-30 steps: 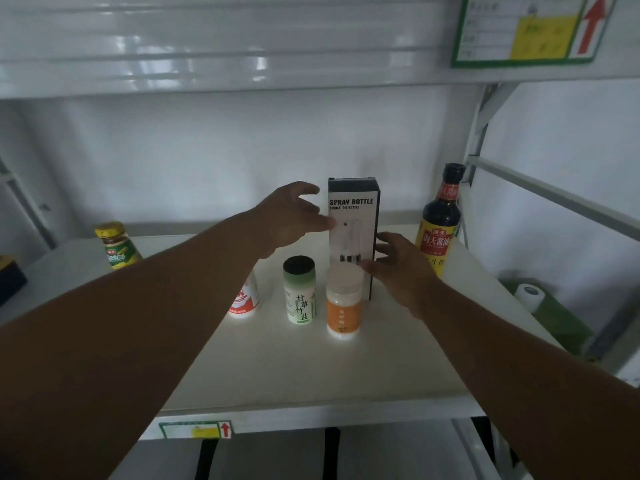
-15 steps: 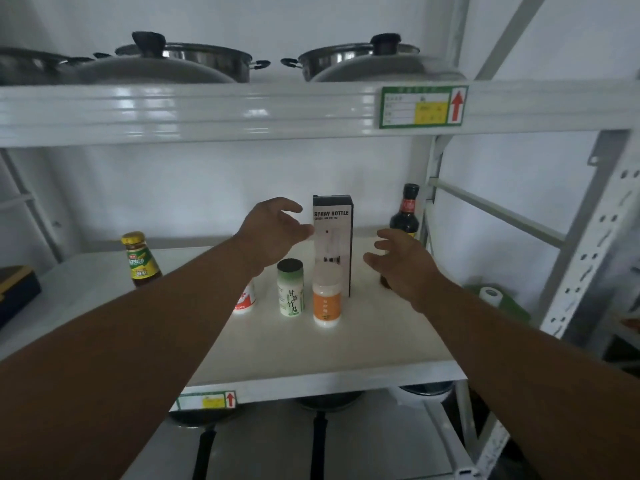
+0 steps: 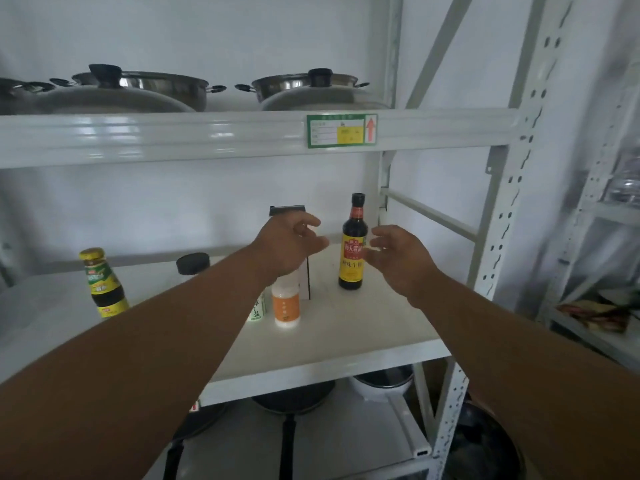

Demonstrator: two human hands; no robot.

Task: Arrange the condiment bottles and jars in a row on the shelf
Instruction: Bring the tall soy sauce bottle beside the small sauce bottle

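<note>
A person's two hands hover over the middle shelf [image 3: 346, 344] of a white metal rack, where a handful of condiments wait to be lined up. The left hand [image 3: 289, 245] hangs in front of the tall spray-bottle box [image 3: 306, 285], its fingers loosely curled and apart, gripping nothing; the right hand [image 3: 398, 252] is raised just beside the dark soy sauce bottle [image 3: 353, 244], fingers spread and relaxed, likewise empty — whether they brush the label cannot be told.

The soy sauce bottle stands upright toward the shelf's right rear, apart from the cluster at centre: an orange-labelled jar [image 3: 286, 304] just in front of the box, a green-labelled salt jar [image 3: 258, 308] beside it and largely hidden by the left forearm, and a black lid [image 3: 193, 264] showing above that arm. A yellow-capped sauce bottle [image 3: 102, 284] stands well apart at the far left. The spread suggests the row is not yet formed, and the right hand seems placed to take the soy sauce next.

Compared with half a second earlier, both hands have lifted away from the box's sides — the left now covering most of its front — and the view has tipped upward, showing more of the lidded pots [image 3: 304, 86] on the shelf above. The bottles appear unmoved.
</note>
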